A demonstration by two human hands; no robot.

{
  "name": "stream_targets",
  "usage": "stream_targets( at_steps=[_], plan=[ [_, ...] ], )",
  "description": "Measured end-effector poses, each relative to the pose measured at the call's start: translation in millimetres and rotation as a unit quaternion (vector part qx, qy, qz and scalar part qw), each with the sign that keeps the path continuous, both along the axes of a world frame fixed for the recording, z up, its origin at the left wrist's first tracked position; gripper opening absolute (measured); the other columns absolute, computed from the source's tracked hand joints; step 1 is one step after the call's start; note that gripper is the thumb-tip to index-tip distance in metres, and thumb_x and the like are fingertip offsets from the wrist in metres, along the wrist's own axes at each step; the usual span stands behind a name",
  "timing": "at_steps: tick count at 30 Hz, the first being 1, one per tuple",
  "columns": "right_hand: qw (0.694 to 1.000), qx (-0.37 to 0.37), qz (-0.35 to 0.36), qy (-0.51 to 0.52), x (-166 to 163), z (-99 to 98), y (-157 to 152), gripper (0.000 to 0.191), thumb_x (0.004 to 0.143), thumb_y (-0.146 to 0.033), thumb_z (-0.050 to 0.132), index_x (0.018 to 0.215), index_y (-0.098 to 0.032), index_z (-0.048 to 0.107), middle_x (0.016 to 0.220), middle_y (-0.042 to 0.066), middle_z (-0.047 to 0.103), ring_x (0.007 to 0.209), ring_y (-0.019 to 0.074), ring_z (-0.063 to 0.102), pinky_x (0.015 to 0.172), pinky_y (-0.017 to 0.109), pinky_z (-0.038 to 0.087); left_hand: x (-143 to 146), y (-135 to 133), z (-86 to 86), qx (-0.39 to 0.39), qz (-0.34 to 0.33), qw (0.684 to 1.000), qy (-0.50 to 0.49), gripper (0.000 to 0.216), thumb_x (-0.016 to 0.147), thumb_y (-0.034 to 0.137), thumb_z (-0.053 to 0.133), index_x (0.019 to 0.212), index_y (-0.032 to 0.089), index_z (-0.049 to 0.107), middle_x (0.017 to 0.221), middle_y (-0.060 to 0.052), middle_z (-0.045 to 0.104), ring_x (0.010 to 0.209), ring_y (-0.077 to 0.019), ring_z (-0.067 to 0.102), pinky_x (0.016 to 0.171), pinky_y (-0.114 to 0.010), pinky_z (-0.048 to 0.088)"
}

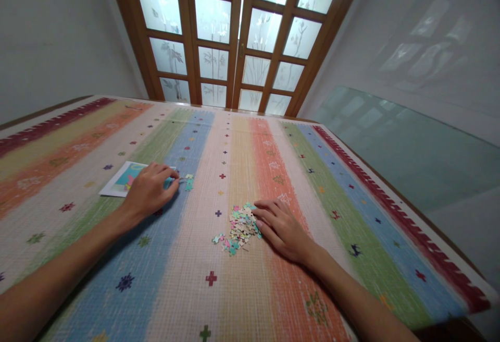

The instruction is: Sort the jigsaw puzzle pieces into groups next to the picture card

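Right hand (279, 227) flat, empty, beside pastel puzzle-piece heap (238, 227), left hand (150, 191) curled on picture card (117, 183), grip unclear.

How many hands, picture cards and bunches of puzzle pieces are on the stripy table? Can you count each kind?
Hands: 2, the left hand and the right hand
Picture card: 1, under the left hand
Pile of loose puzzle pieces: 1, touching the right hand
Small joined bit of puzzle: 1, by the left fingertips
Total: 5

A home room — striped tablecloth (219, 290), frosted wooden-framed doors (234, 34) behind.
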State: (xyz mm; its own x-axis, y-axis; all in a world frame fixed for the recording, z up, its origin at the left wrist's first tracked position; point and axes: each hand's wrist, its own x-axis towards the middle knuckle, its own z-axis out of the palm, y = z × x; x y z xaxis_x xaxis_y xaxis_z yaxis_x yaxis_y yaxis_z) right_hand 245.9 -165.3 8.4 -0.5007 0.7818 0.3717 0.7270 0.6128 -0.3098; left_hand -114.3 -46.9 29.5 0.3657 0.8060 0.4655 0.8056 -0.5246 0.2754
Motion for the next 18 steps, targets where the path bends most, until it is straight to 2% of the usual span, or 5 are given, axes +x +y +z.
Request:
stream_targets(
  at_steps=[4,9,14,18],
  plan=[
    [1.000,-0.005,-0.001,0.000,0.1,-1.3,0.3,0.027,0.107,-0.028,0.045,0.123,-0.019,0.065,0.125,0.013,0.067,0.113,0.0276,0.059,0.099,0.051,0.049,5.2,-3.1,-4.4,0.003,0.004,0.999,0.039,0.013,0.082,0.032,0.054,0.073,0.024,0.059,0.085,-0.010,0.065,0.090,-0.0327,0.059,0.086,-0.049,0.048],
    [1.000,-0.002,0.001,-0.003,0.4,-2.3,0.6,0.028,0.107,-0.028,0.044,0.124,-0.019,0.064,0.126,0.013,0.067,0.113,0.0277,0.059,0.099,0.050,0.049,7.2,-3.9,-6.6,-0.009,0.009,0.997,0.076,0.019,0.084,0.036,0.052,0.070,0.024,0.056,0.075,-0.007,0.065,0.082,-0.0291,0.060,0.079,-0.043,0.047],
    [1.000,-0.002,0.001,-0.003,0.4,-2.4,0.4,0.028,0.107,-0.028,0.045,0.124,-0.019,0.064,0.125,0.013,0.067,0.113,0.0274,0.059,0.099,0.050,0.049,6.5,-4.1,-6.5,-0.038,0.001,0.997,0.064,0.022,0.084,0.037,0.051,0.070,0.022,0.059,0.069,-0.005,0.064,0.067,-0.0237,0.059,0.067,-0.037,0.045],
    [1.000,0.000,0.002,-0.003,0.2,-0.7,0.2,0.028,0.107,-0.028,0.044,0.124,-0.019,0.064,0.125,0.013,0.067,0.113,0.0273,0.059,0.099,0.050,0.049,7.0,-5.2,-5.8,-0.056,0.005,0.997,0.056,0.021,0.083,0.037,0.053,0.070,0.022,0.062,0.068,-0.005,0.065,0.065,-0.0229,0.060,0.065,-0.035,0.045]
  ],
)
